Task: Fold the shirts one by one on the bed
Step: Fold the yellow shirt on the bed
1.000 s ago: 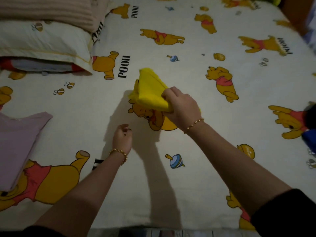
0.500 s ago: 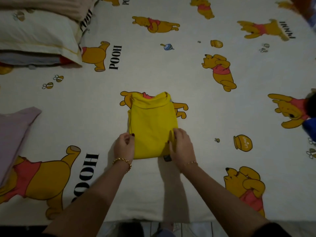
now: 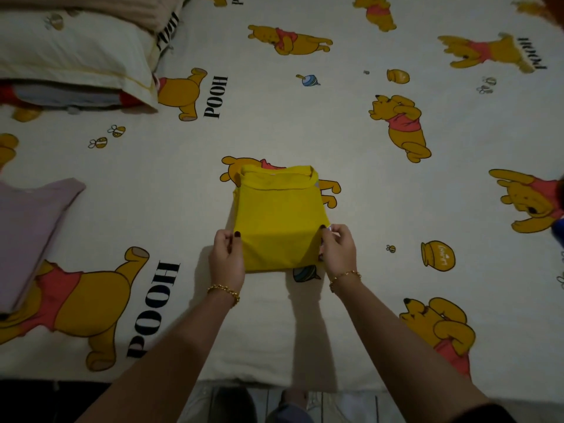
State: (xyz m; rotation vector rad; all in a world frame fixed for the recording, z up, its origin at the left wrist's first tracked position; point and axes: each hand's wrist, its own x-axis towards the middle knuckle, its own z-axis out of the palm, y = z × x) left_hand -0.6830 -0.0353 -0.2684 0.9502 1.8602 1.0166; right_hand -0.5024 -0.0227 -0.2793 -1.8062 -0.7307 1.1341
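1. Yellow shirt (image 3: 279,221): folded into a compact rectangle with the neckline at its far end. It lies flat on the bed (image 3: 274,123) just below the centre of the frame, partly covering a printed bear.
2. Left hand (image 3: 225,254): at the shirt's lower left edge. My fingers (image 3: 222,241) are curled with the thumb on top, pinching the fabric.
3. Right hand (image 3: 338,250): at the shirt's lower right edge. My fingers (image 3: 340,236) are curled in and grip the fabric there.
4. Left bracelet (image 3: 224,292) and right bracelet (image 3: 345,276): gold chains, one on each wrist.
5. Bed: a cream sheet printed with yellow bears, honey pots, bees and the word "POOH". It fills most of the frame.
6. Lilac shirt (image 3: 27,233): lies flat on the bed at the left edge of the frame, well apart from the yellow shirt.
7. Pillow (image 3: 70,53): cream, at the upper left of the frame. A red and grey item shows beneath it, and a beige ribbed blanket (image 3: 91,4) lies just beyond it.
8. Blue item (image 3: 560,235): at the right edge of the frame, mostly cut off. I cannot tell what it is.
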